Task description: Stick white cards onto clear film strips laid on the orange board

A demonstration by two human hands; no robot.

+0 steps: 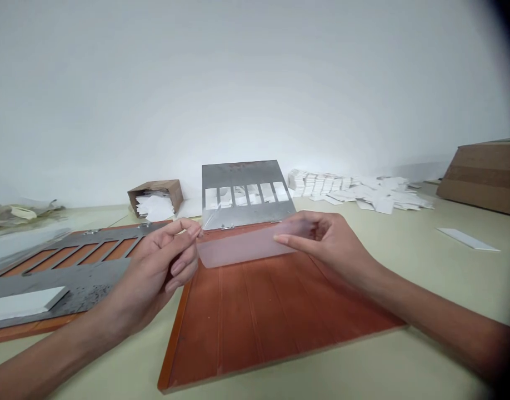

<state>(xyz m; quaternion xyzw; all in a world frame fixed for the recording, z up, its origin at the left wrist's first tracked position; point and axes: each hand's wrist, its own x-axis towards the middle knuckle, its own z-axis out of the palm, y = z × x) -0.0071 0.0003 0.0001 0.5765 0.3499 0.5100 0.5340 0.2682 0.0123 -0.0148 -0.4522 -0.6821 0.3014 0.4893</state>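
My right hand [325,236] pinches the right end of a thin, translucent plastic strip [242,248], thumb in front and fingers behind. The strip hangs level above a reddish-brown grooved board [259,311]. At the strip's left end, my left hand [174,258] has thumb and forefinger pressed together on what looks like a thin clear film [211,218], its other fingers curled. Behind the strip, a grey metal plate with slots [242,172] stands raised on hinges at the board's far edge.
On the left, a second board has its slotted metal plate [88,289] lying flat, with a white block [28,303] on it. Farther back are a small cardboard box [178,194] of white pieces, piled white cards [375,194], a big carton [484,178] and a lone white strip [467,239].
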